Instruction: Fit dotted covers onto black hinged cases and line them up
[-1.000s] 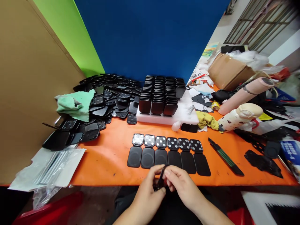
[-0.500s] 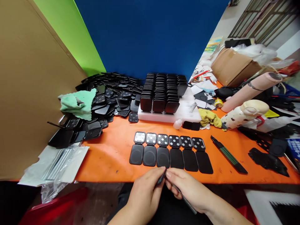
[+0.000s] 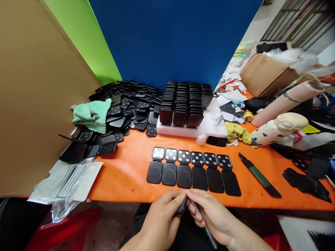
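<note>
Bright orange surface [image 3: 125, 174], and across it a row of six black cases [image 3: 193, 169], their upper lids dotted with pale spots, the leftmost two lids [image 3: 164, 153] silvery. Behind, glossy black stacks [image 3: 183, 104] on a white foam block [image 3: 209, 127], against a deep blue panel [image 3: 170, 38] and a lime green one [image 3: 86, 38]. Mint green cloth [image 3: 91, 113] on the black heap [image 3: 125, 104], mustard yellow rag [image 3: 237, 132] to the right, tan cardboard [image 3: 31, 87] on the left.

Bright, even light, soft shadows, sharp centre, edges stretched and slightly blurred.
</note>
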Motion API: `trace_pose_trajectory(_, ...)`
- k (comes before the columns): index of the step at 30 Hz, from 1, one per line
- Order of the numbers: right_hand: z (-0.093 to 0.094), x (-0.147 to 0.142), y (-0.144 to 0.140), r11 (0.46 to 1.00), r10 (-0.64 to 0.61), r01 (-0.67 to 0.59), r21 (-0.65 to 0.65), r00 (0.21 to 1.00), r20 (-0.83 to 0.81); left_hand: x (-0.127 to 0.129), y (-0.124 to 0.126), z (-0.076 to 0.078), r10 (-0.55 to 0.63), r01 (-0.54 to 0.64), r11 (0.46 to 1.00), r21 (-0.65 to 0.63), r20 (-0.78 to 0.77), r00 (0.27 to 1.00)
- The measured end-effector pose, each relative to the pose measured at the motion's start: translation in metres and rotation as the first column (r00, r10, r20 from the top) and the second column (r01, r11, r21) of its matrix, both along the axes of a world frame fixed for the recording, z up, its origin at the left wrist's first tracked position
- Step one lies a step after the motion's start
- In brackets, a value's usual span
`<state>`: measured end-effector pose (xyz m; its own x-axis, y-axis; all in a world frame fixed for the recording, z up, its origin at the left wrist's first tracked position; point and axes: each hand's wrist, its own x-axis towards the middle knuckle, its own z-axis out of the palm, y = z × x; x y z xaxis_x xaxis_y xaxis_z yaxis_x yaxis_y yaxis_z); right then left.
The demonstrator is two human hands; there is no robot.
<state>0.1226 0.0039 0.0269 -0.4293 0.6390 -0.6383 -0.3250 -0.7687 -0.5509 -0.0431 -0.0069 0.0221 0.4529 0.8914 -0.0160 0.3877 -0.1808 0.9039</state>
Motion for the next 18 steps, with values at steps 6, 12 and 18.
trace_pose_trajectory(6, 0.006, -0.001, 0.001, 0.997, 0.065, -0.063, 0.042, 0.997, -0.039, 0.009, 0.018, -0.005, 0.527, -0.362, 0.783, -0.506, 0.231, 0.818)
trace_pose_trajectory(12, 0.015, -0.004, 0.003, 0.995, 0.098, -0.099, -0.028, 0.995, -0.028, 0.010, 0.012, -0.002, 0.449, -0.369, 0.872, -0.321, 0.227, 0.864)
trace_pose_trajectory(18, 0.016, 0.001, 0.003, 0.976, 0.059, -0.092, -0.198, 0.984, -0.166, 0.006, 0.003, 0.009, 0.090, -0.120, 0.990, 0.072, 0.333, 0.939)
